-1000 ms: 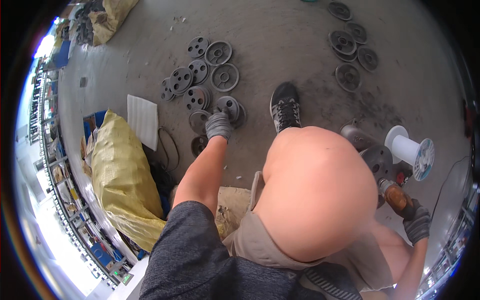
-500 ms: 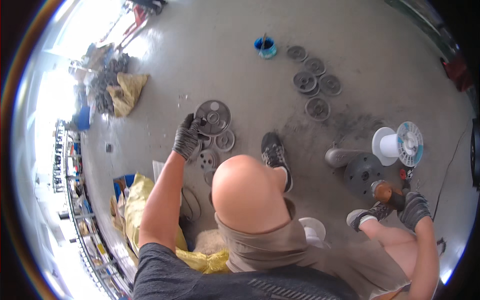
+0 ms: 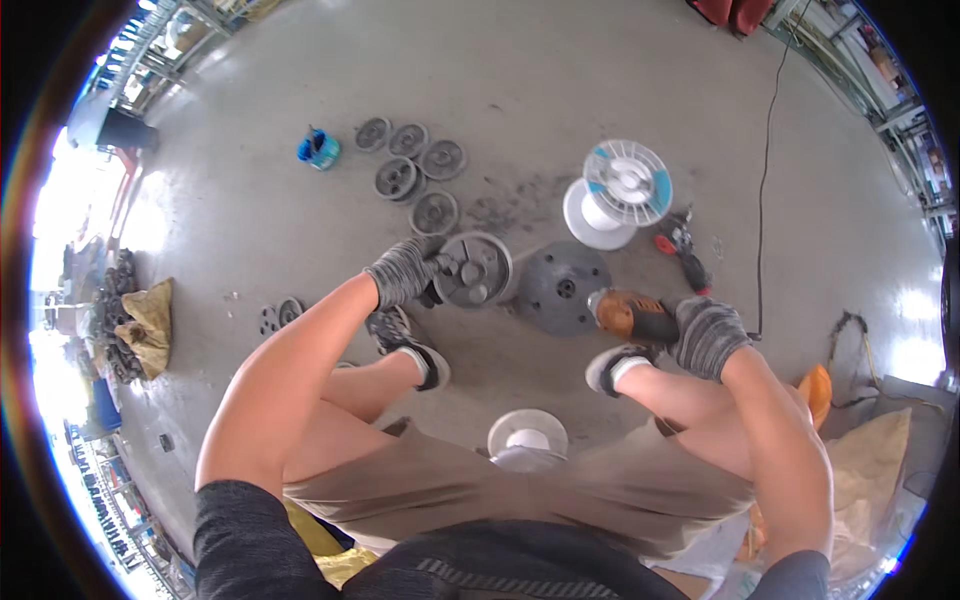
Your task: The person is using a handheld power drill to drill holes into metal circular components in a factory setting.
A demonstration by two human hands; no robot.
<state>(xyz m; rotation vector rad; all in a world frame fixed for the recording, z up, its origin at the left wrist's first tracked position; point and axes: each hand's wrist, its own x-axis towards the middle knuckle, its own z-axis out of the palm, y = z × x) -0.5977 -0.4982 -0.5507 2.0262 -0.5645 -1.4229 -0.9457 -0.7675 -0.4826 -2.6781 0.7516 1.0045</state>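
My left hand [image 3: 402, 272], in a striped grey glove, grips the rim of a spoked grey metal wheel [image 3: 473, 287] and holds it up between my feet. My right hand [image 3: 708, 337], gloved alike, is closed round the dark handle of an orange-and-black power tool [image 3: 628, 314]. The tool's metal head points left, over a round dark grey plate with holes [image 3: 563, 275]. Whether it touches the plate I cannot tell. The held wheel is close to the plate's left edge.
Several similar wheels [image 3: 434, 213] lie on the floor ahead, near a blue pot [image 3: 319, 150]. A white spool [image 3: 598, 220] stands beyond the plate, beside a red-and-black tool [image 3: 690, 262]. A black cable [image 3: 764, 190] runs along the right. Another white spool [image 3: 527, 430] sits between my legs.
My left hand has brought the wheel rightward from the group of wheels at the left to near the plate. The view has swung right. My right hand still holds the power tool.
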